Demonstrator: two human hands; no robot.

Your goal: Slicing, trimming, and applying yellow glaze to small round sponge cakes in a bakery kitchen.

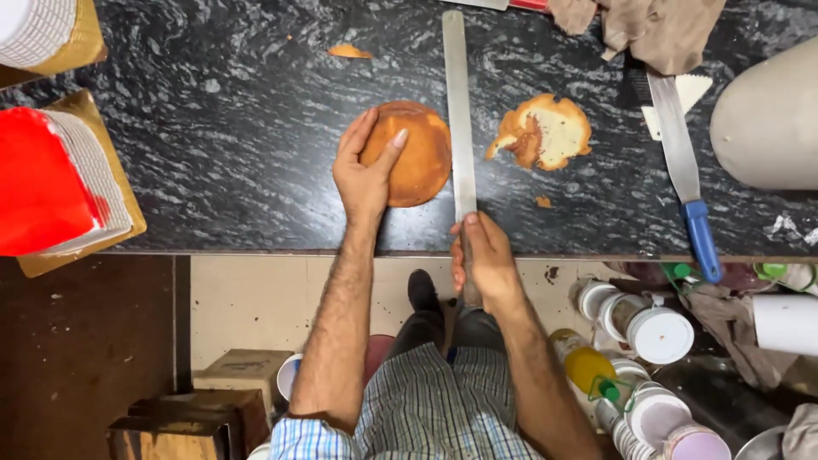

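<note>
Sponge cake (417,153), round and golden brown, lies flat on the dark marbled worktop (213,128), near its front edge. The left hand (365,175) rests on the cake's left side, palm down and fingers spread over the crust, steadying it. The right hand (484,255) is closed around the handle of a long knife (460,111), whose pale blade runs straight away from the person, close against the cake's right edge.

As far as can be judged, trimming is partly done: a torn piece of crust (544,130) with pale crumb showing lies to the right of the blade, apart from the cake, and a small crumb (350,52) sits farther back. The cake itself looks whole, with no cut visible in its side, so any slicing of it appears not yet done.

Whether the blade touches the cake or only lies beside it cannot be told from above. The knife's handle is hidden inside the fist. A red and white iced cake (60,183) on a board is cut off at the left edge, and a second blue-handled knife (686,179) lies to the right beside a pale rounded shape only partly in view.
</note>
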